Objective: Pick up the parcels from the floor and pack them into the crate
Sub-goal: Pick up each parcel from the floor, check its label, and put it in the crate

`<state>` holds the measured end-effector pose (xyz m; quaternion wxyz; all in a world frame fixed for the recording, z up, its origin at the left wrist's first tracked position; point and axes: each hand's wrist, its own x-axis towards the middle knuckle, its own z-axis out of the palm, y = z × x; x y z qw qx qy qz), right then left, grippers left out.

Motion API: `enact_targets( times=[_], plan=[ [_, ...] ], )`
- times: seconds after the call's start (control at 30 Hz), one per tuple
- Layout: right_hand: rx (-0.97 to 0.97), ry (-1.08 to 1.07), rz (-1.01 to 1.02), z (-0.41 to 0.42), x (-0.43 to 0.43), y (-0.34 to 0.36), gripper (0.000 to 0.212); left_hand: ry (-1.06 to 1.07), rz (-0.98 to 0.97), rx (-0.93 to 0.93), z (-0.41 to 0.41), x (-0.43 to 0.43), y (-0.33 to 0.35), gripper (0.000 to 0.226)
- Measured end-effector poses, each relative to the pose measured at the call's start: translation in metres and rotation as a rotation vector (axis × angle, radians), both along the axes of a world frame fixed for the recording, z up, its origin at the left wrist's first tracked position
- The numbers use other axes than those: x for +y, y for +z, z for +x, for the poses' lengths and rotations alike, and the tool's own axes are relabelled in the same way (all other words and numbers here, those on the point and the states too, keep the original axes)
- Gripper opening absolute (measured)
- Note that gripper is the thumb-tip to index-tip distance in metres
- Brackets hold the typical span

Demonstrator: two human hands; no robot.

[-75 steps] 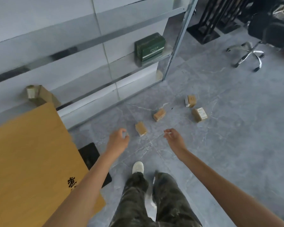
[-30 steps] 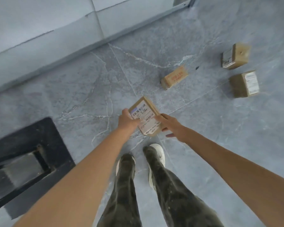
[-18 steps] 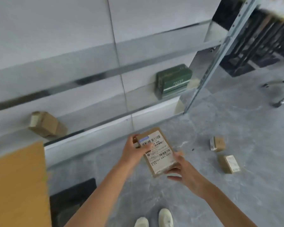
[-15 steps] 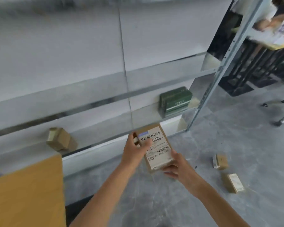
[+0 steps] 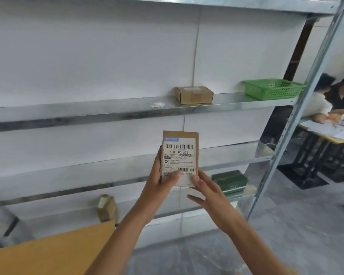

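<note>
Labelled parcel (image 5: 180,155) upright in left hand (image 5: 159,183), right hand (image 5: 209,193) at its lower corner

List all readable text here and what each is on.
"530 D5 A26": white label on the held parcel.
Barcodes and smaller print, Chinese characters included, on that label: too small to read.
Lettering on the green box: too blurred.
</note>
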<state>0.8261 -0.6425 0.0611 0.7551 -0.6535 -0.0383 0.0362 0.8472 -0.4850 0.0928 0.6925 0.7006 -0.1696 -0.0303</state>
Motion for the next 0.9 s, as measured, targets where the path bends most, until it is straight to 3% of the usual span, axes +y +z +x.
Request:
enact_targets(
  times=[0.2,0.37,0.67,0.83,0.9],
  plan=[
    [0.0,0.063,-0.007,-0.044,0.021,0.007,0.04,0.115,0.107,0.014,-0.06,0.034,0.004,0.078],
    [-0.026,0.133,0.007,-0.091,0.027,0.005,0.051,0.296,0.09,0.046,-0.124,0.041,0.004,0.06],
    [-0.016,0.13,0.061,-0.18,0.049,-0.008,0.028,0.516,0.035,0.184,-0.241,0.051,-0.013,0.04],
    [-0.013,0.274,0.039,-0.232,0.075,-0.005,0.027,0.649,0.067,0.146,-0.306,0.092,-0.005,0.074],
    [-0.014,0.327,0.042,-0.252,0.089,-0.003,0.027,0.673,0.098,0.121,-0.33,0.109,0.002,0.072]
  ],
)
